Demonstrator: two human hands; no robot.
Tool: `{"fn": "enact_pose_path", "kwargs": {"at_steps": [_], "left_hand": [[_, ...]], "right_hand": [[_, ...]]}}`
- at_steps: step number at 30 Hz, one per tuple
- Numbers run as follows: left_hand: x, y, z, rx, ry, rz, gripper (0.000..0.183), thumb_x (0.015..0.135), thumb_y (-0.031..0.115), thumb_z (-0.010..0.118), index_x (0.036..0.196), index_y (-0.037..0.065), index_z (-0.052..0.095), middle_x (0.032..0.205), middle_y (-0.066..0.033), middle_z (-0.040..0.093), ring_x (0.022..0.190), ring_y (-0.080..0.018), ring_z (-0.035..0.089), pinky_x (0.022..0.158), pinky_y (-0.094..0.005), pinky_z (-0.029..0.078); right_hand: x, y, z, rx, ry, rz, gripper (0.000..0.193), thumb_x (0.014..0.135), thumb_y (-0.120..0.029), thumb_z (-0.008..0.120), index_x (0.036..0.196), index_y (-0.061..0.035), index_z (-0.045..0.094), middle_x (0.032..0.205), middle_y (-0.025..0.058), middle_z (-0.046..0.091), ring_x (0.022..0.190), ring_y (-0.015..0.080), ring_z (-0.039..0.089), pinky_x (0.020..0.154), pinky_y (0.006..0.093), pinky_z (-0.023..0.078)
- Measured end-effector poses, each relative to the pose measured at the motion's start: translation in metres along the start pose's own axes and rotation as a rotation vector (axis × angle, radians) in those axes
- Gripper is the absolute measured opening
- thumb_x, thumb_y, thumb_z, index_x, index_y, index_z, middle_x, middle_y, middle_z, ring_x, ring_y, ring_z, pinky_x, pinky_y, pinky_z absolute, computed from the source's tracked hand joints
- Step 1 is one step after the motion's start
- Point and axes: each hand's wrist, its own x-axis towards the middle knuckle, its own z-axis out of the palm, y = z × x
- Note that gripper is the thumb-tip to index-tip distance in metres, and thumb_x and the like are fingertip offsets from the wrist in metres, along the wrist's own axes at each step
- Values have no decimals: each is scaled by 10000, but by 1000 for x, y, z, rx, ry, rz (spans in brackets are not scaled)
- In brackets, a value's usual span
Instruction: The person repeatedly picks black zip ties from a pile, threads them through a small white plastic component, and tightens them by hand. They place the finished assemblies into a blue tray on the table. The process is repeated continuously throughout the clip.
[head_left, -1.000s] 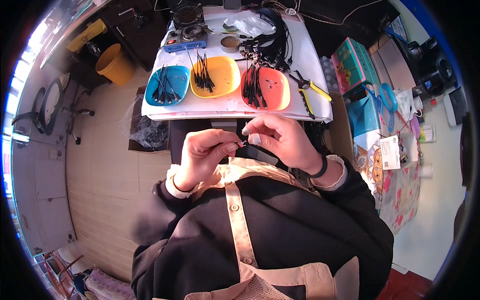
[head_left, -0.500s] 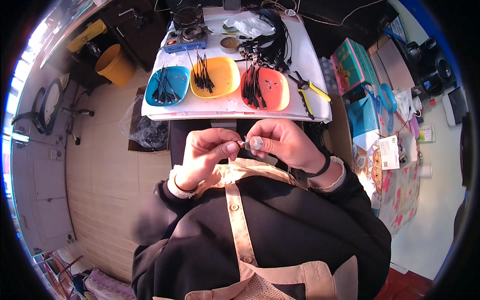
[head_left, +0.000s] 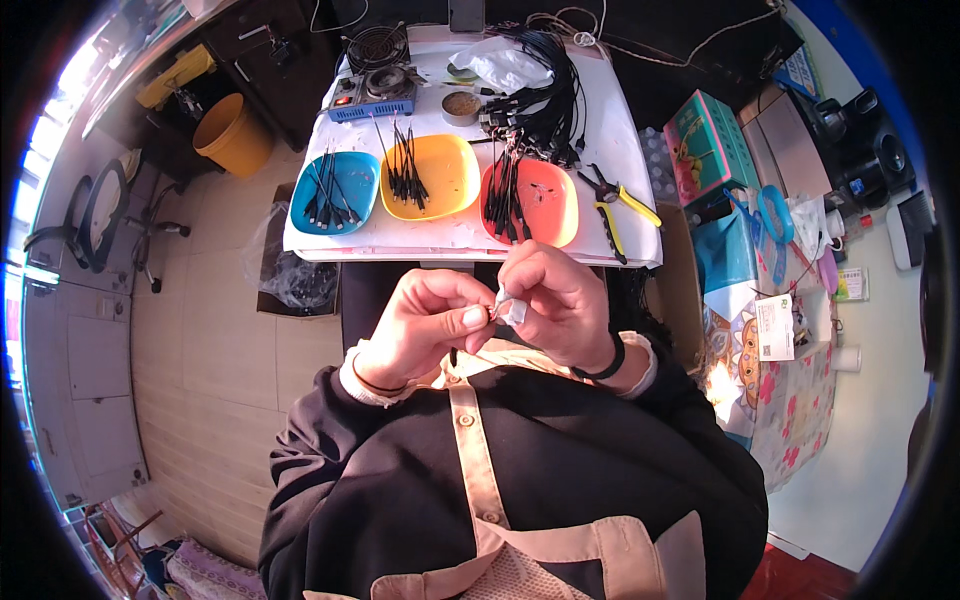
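Observation:
My left hand (head_left: 437,325) is closed, thumb and forefinger pinching the thin reddish wire ends of what looks like a short black cable; most of it is hidden by the fingers. My right hand (head_left: 560,305) is closed too, its fingertips meeting the left ones at the wires. A whitish piece (head_left: 517,312), perhaps tape or a finger wrap, shows at the right thumb. Beyond the hands, short black cables lie in a blue tray (head_left: 362,203), a yellow tray (head_left: 455,192) and a red tray (head_left: 560,217).
Yellow-handled wire strippers (head_left: 618,205) lie right of the red tray. Behind stand a blue soldering device (head_left: 372,105), a round tin (head_left: 461,108) and a heap of black cables (head_left: 545,115). A cardboard box with clear plastic (head_left: 300,275) is at the left.
My right hand has rolled inward and its fingers now point downward over the wires. The left hand has shifted slightly right and down. The view has tilted a little.

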Motion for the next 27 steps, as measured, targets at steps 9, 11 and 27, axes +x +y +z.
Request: {"fn": "enact_pose_path", "kwargs": {"at_steps": [9,11,27], "left_hand": [[18,18,-14,123,47,-11,130,907,80,632,941,-36,681,671,-19,581,579,-66,466,525,-199,342],[25,19,-17,108,88,-64,134,906,83,634,950,-34,682,668,-14,575,580,-63,462,522,-196,336],[154,89,-66,1102,363,85,101,886,69,638,892,-27,668,751,-63,667,659,-111,622,606,-238,477]], "right_hand": [[23,10,-24,-337,-80,-47,122,815,-59,709,888,-19,620,808,73,606,705,178,583,629,278,467],[27,16,-27,-412,-83,-110,112,817,-52,704,877,-22,614,811,74,600,707,189,581,628,288,466],[63,78,-94,-348,218,92,192,902,-158,617,1015,-3,619,945,100,624,812,188,572,711,274,447]]}}
